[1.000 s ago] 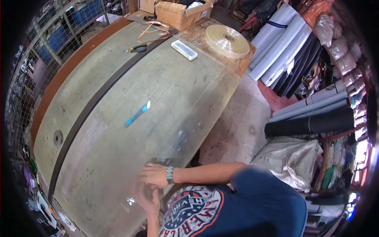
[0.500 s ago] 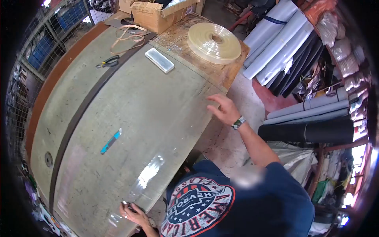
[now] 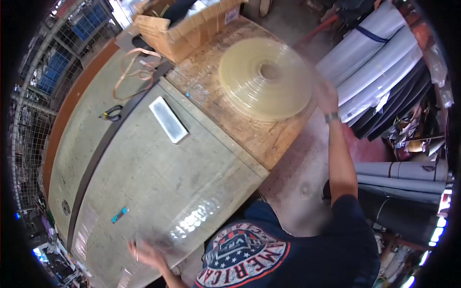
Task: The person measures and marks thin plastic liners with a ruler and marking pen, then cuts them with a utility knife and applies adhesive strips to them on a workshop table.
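Observation:
A wide coil of clear yellowish plastic strip (image 3: 245, 86) lies on a wooden board at the far end of the workbench. My right hand (image 3: 327, 98), blurred and with a watch on its wrist, is right at the coil's outer edge; its fingertips are smeared. Over the near part of the greenish bench top (image 3: 158, 177) is my left hand (image 3: 150, 255), fingers stretched out and a ring on one. Glossy reflections show on the bench beside it. Farther in lies a blue utility knife (image 3: 119, 215).
A whitish rectangular block (image 3: 168, 120) and black-handled pliers (image 3: 112, 113) rest on the bench. An open cardboard box (image 3: 187, 36) stands behind the coil, with a looped pale strap (image 3: 129, 72) to its left. Rolls of grey sheeting (image 3: 374, 53) lean at the right.
My right hand has moved from above the bench's front edge out to the coil. My left hand's fingers have spread. The view has shifted toward the coil.

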`<state>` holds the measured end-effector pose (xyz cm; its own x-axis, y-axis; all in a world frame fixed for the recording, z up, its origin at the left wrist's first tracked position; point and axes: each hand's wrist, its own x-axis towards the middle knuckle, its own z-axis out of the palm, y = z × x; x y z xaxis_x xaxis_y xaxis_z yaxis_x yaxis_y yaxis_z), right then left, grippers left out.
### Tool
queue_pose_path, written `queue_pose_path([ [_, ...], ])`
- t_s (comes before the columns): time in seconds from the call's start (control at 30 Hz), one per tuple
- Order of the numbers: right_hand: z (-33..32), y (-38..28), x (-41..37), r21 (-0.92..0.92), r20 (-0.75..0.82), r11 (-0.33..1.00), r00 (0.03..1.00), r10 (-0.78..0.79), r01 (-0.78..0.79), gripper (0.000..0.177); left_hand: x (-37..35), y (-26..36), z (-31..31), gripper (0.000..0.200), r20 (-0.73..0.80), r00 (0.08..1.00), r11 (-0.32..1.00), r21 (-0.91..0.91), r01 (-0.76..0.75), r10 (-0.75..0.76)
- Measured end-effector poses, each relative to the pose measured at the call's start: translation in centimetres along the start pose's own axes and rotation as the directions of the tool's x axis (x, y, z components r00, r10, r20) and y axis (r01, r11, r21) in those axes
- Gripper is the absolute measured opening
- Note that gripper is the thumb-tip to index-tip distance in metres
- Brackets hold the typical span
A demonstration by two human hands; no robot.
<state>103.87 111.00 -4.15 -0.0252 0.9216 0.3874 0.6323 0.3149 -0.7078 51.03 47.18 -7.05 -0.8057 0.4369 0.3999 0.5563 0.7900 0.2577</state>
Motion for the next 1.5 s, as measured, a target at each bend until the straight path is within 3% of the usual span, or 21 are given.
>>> queue_pose_path([
  [0.07,1.5,3.9,6.2,-0.049,0.048,0.997,0.997,0.058,-0.055,0.048,2.6,16.8,3.4,0.042,0.191,0.976,0.915,-0.403,-0.022,0.107],
  [0.13,4.3,7.8,11.0,-0.088,0.104,0.984,0.981,0.161,-0.152,0.058,3.8,30.8,7.5,0.046,0.373,0.888,0.795,-0.606,0.013,0.269],
  [0.17,6.0,10.2,13.1,-0.08,0.14,0.989,0.981,0.131,-0.121,0.062,4.6,36.9,9.4,0.049,0.367,0.854,0.743,-0.668,-0.036,0.37],
  [0.2,7.5,12.8,14.6,-0.074,0.173,0.993,0.979,0.107,-0.095,0.066,4.9,41.9,12.1,0.053,0.358,0.845,0.633,-0.773,0.029,0.398],
  [0.23,8.5,14.7,15.4,-0.066,0.201,0.995,0.976,0.082,-0.07,0.07,5.4,47.0,13.6,0.062,0.448,0.823,0.538,-0.815,0.215,0.351],
  [0.27,8.2,11.6,15.2,-0.054,0.244,0.976,0.945,0.218,-0.211,0.078,5.2,50.1,17.3,0.066,0.422,0.846,0.55,-0.812,0.193,0.326],
  [0.4,7.8,6.8,14.5,-0.192,0.333,0.971,0.921,0.201,-0.142,0.088,5.0,57.9,23.3,0.078,0.416,0.875,0.616,-0.765,0.191,0.246],
  [0.5,7.8,6.0,13.8,-0.257,0.317,0.957,0.924,0.213,-0.133,0.092,4.5,58.8,24.8,0.086,0.309,0.913,0.68,-0.732,0.048,0.268],
  [0.6,7.2,5.3,13.1,-0.313,0.274,0.935,0.926,0.26,-0.17,0.091,5.2,58.8,24.8,0.089,0.315,0.896,0.667,-0.745,0.028,0.313],
  [0.77,8.0,7.6,10.2,-0.251,0.158,0.962,0.975,0.155,-0.112,0.08,8.6,58.4,26.1,0.088,0.284,0.853,0.625,-0.778,-0.062,0.438],
  [0.97,8.4,7.1,4.1,-0.041,-0.031,0.955,0.956,0.292,-0.293,0.064,15.7,59.1,29.5,0.086,0.218,0.696,0.492,-0.843,-0.219,0.684],
  [1.0,8.7,8.8,2.1,-0.105,-0.045,0.96,0.966,0.256,-0.26,0.064,16.7,59.5,30.2,0.086,0.189,0.661,0.45,-0.858,-0.249,0.726],
  [1.1,8.3,10.9,-1.0,-0.224,-0.066,0.948,0.974,0.216,-0.225,0.065,19.6,61.2,31.1,0.081,0.24,0.679,0.417,-0.902,-0.108,0.694],
  [1.13,7.3,8.2,0.2,-0.218,-0.078,0.941,0.965,0.249,-0.26,0.068,19.7,60.8,31.0,0.077,0.224,0.812,0.551,-0.823,-0.138,0.539],
  [1.17,6.9,6.1,2.0,-0.205,-0.091,0.933,0.955,0.282,-0.295,0.07,19.1,60.3,29.2,0.075,0.289,0.85,0.549,-0.836,0.0,0.44],
  [1.23,7.8,7.3,8.2,-0.219,-0.14,0.961,0.98,0.142,-0.171,0.08,15.4,59.2,24.2,0.072,0.431,0.864,0.502,-0.825,0.26,0.26],
  [1.3,8.4,5.9,13.9,-0.135,0.156,0.982,0.976,0.153,-0.132,0.09,9.2,56.5,26.1,0.07,0.369,0.858,0.652,-0.756,0.053,0.359],
  [1.37,10.8,8.2,16.9,-0.076,0.296,0.995,0.952,0.077,-0.057,0.091,6.4,57.0,22.8,0.069,0.44,0.854,0.661,-0.733,0.161,0.279],
  [1.43,12.1,7.7,16.2,-0.328,0.324,0.945,0.939,0.114,-0.002,0.092,4.2,55.6,19.9,0.062,0.41,0.882,0.678,-0.719,0.155,0.232],
  [1.47,12.6,7.6,16.5,-0.44,0.339,0.897,0.933,0.123,0.042,0.093,2.7,54.2,17.9,0.054,0.589,0.744,0.698,-0.675,0.237,0.317],
  [1.5,12.9,8.7,17.8,-0.378,0.369,0.922,0.927,0.066,0.085,0.094,1.7,53.1,16.7,0.049,0.73,0.567,0.729,-0.615,0.3,0.382],
])
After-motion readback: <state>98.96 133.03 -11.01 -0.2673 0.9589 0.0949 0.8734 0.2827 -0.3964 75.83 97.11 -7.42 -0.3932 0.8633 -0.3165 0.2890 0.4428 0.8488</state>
